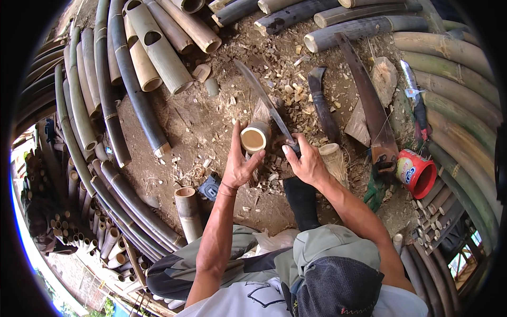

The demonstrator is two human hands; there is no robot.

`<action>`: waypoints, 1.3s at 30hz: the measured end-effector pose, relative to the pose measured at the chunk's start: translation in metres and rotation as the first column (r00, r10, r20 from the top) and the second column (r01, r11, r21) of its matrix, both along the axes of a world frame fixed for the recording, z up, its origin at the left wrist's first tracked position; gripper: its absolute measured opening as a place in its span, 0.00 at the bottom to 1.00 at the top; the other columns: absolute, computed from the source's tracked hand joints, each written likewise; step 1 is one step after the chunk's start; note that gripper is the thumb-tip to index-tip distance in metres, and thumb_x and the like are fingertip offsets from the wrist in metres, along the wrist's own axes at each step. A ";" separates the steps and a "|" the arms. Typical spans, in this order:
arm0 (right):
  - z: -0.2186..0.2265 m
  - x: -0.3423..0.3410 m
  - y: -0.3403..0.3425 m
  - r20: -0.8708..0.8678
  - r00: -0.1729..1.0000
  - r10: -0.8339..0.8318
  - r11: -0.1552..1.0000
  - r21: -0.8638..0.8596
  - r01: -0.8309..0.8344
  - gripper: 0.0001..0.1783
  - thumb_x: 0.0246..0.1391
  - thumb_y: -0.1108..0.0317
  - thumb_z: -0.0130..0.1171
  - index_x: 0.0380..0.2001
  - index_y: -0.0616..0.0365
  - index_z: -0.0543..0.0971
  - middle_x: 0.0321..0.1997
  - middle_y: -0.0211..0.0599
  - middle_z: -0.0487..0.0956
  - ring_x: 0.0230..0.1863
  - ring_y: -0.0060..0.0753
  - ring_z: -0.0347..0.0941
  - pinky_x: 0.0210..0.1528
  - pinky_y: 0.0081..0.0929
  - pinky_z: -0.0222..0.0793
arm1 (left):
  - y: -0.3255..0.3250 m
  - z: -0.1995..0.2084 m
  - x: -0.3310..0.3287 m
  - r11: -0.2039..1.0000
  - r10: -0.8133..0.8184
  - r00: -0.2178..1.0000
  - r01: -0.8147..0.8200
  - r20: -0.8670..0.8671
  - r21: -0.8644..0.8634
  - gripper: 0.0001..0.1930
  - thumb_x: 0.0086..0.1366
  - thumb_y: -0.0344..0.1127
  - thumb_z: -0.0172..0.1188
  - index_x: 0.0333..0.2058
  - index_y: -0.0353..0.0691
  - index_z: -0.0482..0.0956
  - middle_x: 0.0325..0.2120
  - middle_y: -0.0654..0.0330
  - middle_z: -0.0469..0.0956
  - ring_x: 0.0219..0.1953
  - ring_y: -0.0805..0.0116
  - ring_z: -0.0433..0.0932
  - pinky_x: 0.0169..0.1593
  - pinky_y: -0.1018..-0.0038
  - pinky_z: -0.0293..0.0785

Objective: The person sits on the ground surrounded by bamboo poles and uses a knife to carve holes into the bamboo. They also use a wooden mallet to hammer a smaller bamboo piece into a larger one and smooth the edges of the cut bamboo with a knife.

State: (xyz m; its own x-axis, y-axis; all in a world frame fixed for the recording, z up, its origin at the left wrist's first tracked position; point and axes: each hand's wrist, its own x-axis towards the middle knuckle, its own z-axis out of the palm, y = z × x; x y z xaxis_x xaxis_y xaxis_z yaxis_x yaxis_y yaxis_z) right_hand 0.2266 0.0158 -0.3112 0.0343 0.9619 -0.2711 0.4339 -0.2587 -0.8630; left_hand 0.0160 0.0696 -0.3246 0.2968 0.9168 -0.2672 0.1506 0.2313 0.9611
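Note:
A short bamboo section (pixel 260 128) with a pale cut rim and a hollow, tan inside is tilted toward me. My left hand (pixel 240 158) grips it, fingers along its left side and thumb near the rim's lower edge. My right hand (pixel 305 160) is closed on the dark handle of a long machete (pixel 264 99). Its blade slants up and left from the hand, passing close to the bamboo's right side; whether it touches, I cannot tell. A wood block (pixel 260 112) is partly hidden behind the bamboo piece.
Bamboo poles lie on the left (pixel 134 79) and right (pixel 449 66). A dark sheath (pixel 323 103), a large handsaw (pixel 369 98), a knife (pixel 415 98) and a red tub (pixel 417 174) lie at right. An upright bamboo piece (pixel 188 211) and a tape measure (pixel 209 186) are near my left forearm. Chips litter the dirt.

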 end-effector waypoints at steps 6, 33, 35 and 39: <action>0.029 -0.009 0.009 -0.018 1.000 -0.016 0.975 0.221 0.019 0.20 0.64 0.59 0.57 0.48 0.65 0.71 0.26 0.50 0.79 0.28 0.50 0.81 0.29 0.41 0.74 | -0.010 -0.009 0.007 0.998 0.064 0.989 -0.065 -0.136 -0.002 0.45 0.57 0.48 0.74 0.65 0.32 0.60 0.60 0.45 0.70 0.63 0.56 0.70 0.65 0.63 0.65; -0.026 -0.005 0.002 0.170 0.980 0.105 0.994 -0.027 -0.102 0.20 0.64 0.59 0.56 0.46 0.67 0.70 0.20 0.48 0.78 0.23 0.48 0.79 0.27 0.41 0.74 | -0.018 0.002 0.018 0.990 0.135 0.941 -0.138 -0.312 0.012 0.41 0.56 0.49 0.74 0.61 0.30 0.67 0.50 0.46 0.79 0.53 0.57 0.79 0.57 0.65 0.73; -0.032 0.004 0.008 0.111 0.993 0.050 0.998 0.021 -0.052 0.21 0.64 0.56 0.56 0.46 0.65 0.70 0.23 0.52 0.79 0.27 0.56 0.80 0.29 0.46 0.74 | -0.003 0.001 0.014 0.999 0.038 0.972 -0.029 -0.230 0.044 0.42 0.57 0.47 0.73 0.62 0.31 0.65 0.53 0.45 0.77 0.56 0.56 0.76 0.59 0.64 0.71; 0.007 -0.003 0.004 -0.052 0.999 0.005 1.000 -0.016 -0.006 0.22 0.65 0.55 0.56 0.48 0.65 0.70 0.28 0.55 0.80 0.31 0.57 0.81 0.32 0.46 0.74 | -0.004 -0.002 -0.003 0.999 -0.039 0.998 0.040 -0.048 0.032 0.49 0.58 0.45 0.73 0.68 0.30 0.53 0.65 0.45 0.62 0.66 0.56 0.64 0.68 0.65 0.60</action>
State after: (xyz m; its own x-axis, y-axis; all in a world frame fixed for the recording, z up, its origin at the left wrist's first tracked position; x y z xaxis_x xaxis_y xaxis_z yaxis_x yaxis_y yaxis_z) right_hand 0.2241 0.0196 -0.3045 0.0143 0.9576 -0.2879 0.3902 -0.2705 -0.8801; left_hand 0.0135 0.0653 -0.3266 0.3205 0.9133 -0.2513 0.2046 0.1923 0.9598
